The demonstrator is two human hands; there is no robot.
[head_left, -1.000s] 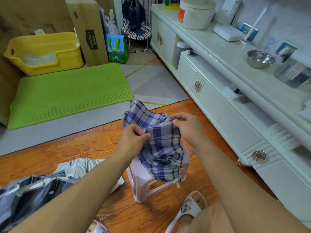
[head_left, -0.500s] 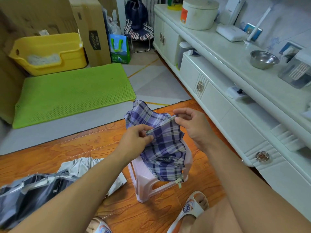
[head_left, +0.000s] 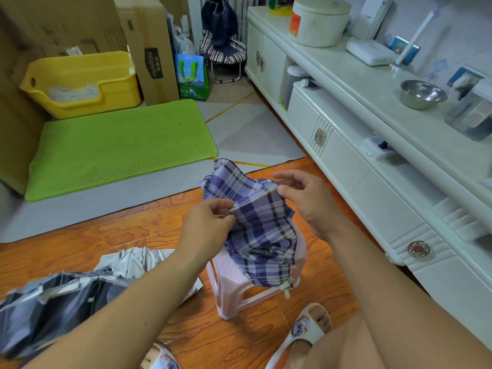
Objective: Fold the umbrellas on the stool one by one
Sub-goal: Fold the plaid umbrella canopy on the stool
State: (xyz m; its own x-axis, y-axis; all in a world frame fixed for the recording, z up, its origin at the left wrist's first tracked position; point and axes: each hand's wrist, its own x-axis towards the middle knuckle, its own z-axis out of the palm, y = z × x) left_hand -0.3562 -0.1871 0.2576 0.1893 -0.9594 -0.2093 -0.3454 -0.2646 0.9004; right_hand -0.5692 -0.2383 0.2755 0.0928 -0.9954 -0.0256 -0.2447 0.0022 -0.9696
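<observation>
surroundings: white cabinet [head_left: 354,166] along the right, wood floor [head_left: 111,235] under the stool, grey mat [head_left: 253,134] beyond it
green mat: [head_left: 119,145] flat on the floor, far left of the stool, in front of the yellow bin
yellow bin: [head_left: 80,83] against cardboard boxes [head_left: 149,46], holds something pale and crumpled, can't tell what
steel bowl: [head_left: 423,94] on the cabinet top, inside not readable
white round container: [head_left: 319,20] lidded, far end of cabinet top
clear box: [head_left: 471,113] at right edge of cabinet top, white slatted part inside
green bag: [head_left: 191,75] upright beside the tall cardboard box
folding chair: [head_left: 223,49] behind the bag, dark cloth piled on it
in the way: both forearms cross the lower frame and hide part of the stool and floor
dark umbrella: [head_left: 53,310] lying loose on the floor, lower left, pale fabric bunched at its far side
plaid umbrella: [head_left: 258,230] purple check, draped over the pink stool [head_left: 239,291], canopy slack, strap tab hanging at the lower edge
left hand: [head_left: 210,222] pinching a rib at the canopy's left side
right hand: [head_left: 303,198] thumb and forefinger pinching the same rib at its upper right end, other fingers spread
sandals: [head_left: 306,326] near the stool's front legs
</observation>
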